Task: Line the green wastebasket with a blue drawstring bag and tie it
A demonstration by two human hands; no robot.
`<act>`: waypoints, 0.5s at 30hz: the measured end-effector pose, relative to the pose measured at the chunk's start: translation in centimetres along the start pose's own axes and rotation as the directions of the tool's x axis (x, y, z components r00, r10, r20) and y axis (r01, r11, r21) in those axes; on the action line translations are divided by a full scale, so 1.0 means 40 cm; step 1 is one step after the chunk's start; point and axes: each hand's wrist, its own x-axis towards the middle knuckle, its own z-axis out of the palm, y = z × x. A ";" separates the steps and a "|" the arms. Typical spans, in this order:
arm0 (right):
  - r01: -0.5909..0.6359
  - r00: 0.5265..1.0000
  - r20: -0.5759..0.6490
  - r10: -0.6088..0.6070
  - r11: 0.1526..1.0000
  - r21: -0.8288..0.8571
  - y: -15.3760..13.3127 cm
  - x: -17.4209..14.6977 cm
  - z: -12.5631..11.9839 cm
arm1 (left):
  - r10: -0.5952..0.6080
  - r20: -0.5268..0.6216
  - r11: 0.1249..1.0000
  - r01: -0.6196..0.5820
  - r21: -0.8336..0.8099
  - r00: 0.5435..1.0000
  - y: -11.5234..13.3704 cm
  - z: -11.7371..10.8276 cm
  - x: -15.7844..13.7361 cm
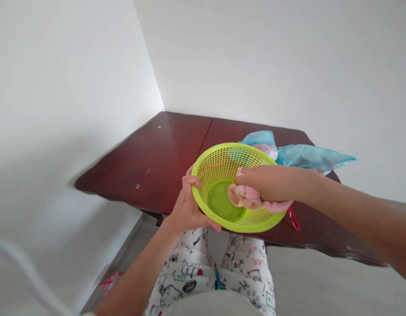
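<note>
A lime-green plastic colander-style basket is tilted toward me over the near edge of the dark red table. My left hand grips its left rim, with the thumb over the lip. Inside the basket, my right hand is closed around a bunched pink cloth, which lies against the inner wall and base. Part of the cloth is covered by my fingers. Just beyond the basket, a translucent blue plastic bag rests on the table, with something pink and white showing in it.
The dark red wooden table has a wavy edge and stands in a corner of white walls. A red loop lies right of the basket. On the floor at lower left is a red-and-white item.
</note>
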 end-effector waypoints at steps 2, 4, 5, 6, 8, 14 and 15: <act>0.099 0.990 0.108 -0.092 0.993 -0.066 -0.007 0.018 0.010 | 0.000 0.026 1.000 0.000 -0.016 1.000 0.000 -0.009 -0.002; 0.237 0.960 0.192 -0.204 0.957 -0.168 -0.031 0.051 0.025 | -0.007 0.071 0.999 0.010 -0.037 0.997 0.006 -0.013 -0.002; 0.341 0.930 0.232 -0.285 0.904 -0.258 -0.047 0.070 0.034 | -0.013 0.091 0.999 0.017 -0.046 0.996 0.011 -0.012 -0.002; 0.466 0.880 0.283 -0.381 0.808 -0.360 -0.064 0.087 0.041 | -0.021 0.106 0.998 0.026 -0.051 0.994 0.017 -0.011 -0.002; 0.693 0.716 0.406 -0.568 0.506 -0.513 -0.092 0.117 0.054 | -0.042 0.110 0.998 0.047 -0.044 0.993 0.025 -0.008 -0.004; 0.668 0.716 0.329 -0.616 0.468 -0.579 -0.022 0.133 0.093 | -0.082 0.079 0.997 0.083 -0.006 0.994 0.032 -0.005 -0.009; 0.524 0.830 0.175 -0.530 0.632 -0.572 0.012 0.123 0.108 | -0.085 0.066 0.996 0.084 0.005 0.994 0.035 -0.003 -0.009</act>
